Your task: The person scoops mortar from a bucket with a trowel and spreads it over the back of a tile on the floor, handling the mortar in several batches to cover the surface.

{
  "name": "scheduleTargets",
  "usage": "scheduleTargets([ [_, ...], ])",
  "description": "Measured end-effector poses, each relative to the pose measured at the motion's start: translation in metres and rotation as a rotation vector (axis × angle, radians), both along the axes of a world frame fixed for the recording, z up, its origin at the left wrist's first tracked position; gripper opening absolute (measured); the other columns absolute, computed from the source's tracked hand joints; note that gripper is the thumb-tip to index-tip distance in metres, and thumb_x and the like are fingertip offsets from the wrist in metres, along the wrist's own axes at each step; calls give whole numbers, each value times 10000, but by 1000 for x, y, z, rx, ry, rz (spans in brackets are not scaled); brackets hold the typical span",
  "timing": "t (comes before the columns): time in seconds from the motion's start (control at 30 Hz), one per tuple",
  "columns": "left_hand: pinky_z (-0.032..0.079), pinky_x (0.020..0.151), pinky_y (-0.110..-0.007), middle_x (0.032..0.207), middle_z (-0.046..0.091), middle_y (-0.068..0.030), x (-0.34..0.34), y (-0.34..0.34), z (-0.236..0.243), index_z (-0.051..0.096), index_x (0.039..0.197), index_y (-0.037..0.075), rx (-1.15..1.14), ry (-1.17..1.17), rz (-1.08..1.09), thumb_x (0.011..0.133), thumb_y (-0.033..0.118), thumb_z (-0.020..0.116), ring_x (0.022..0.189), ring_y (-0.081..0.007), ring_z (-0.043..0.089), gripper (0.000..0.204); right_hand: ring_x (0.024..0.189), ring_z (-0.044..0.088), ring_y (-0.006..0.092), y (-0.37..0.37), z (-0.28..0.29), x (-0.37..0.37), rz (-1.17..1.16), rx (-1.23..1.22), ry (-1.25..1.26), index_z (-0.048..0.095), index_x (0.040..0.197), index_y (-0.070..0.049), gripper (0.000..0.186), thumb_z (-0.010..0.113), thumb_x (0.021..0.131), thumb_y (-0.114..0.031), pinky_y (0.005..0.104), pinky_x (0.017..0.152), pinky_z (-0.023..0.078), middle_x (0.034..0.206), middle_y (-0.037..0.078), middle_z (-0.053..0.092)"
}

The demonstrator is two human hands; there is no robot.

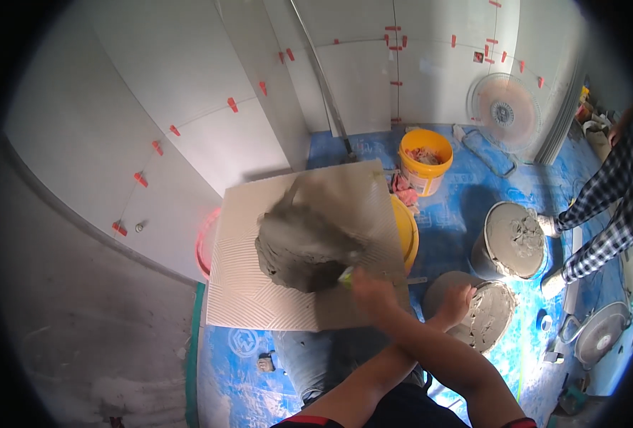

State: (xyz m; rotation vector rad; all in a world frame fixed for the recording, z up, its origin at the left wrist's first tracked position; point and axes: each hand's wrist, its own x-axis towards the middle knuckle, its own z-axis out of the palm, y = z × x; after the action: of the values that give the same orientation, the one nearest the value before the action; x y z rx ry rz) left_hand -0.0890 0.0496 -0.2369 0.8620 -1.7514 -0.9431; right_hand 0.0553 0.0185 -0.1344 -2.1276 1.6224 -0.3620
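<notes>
Gray mortar is sitting in a mound on the ridged beige tile before me. My right hand is clamping its fingers round a green-handled tool at the mound's edge. My forearms are crossing; my left hand is hanging near a mortar-filled bucket, and I cannot tell whether its fingers are gripping anything. A yellow tub and a pink tub are peeking from beneath the tile. Beyond, a yellow pail is holding reddish scraps, its label unreadable. A person's checked legs are standing beside another bucket of mortar.
</notes>
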Motion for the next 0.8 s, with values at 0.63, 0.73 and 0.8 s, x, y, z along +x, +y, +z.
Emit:
scheduleTargets([
  [0.63,435,662,-463,855,559,-184,0,-21,-39,578,937,62,-411,-356,-145,907,98,485,788,-358,557,104,640,685,299,185,126,-187,-351,-88,-372,539,1148,-68,400,711,791,-130,366,614,551,748,101,669],
  [0.73,426,676,-509,805,573,-244,-4,-26,-17,566,852,36,85,-208,-201,978,210,473,770,-452,541,234,597,655,316,259,88,-216,-677,57,-247,572,1098,-75,323,697,827,-197,375,590,529,670,119,633],
  [0.8,421,685,-514,827,589,-267,-6,-27,-4,550,816,-20,29,-223,-193,997,261,456,801,-472,541,348,683,667,359,285,55,-226,-834,331,31,562,1132,-88,343,650,864,-283,436,642,535,738,154,651],
])
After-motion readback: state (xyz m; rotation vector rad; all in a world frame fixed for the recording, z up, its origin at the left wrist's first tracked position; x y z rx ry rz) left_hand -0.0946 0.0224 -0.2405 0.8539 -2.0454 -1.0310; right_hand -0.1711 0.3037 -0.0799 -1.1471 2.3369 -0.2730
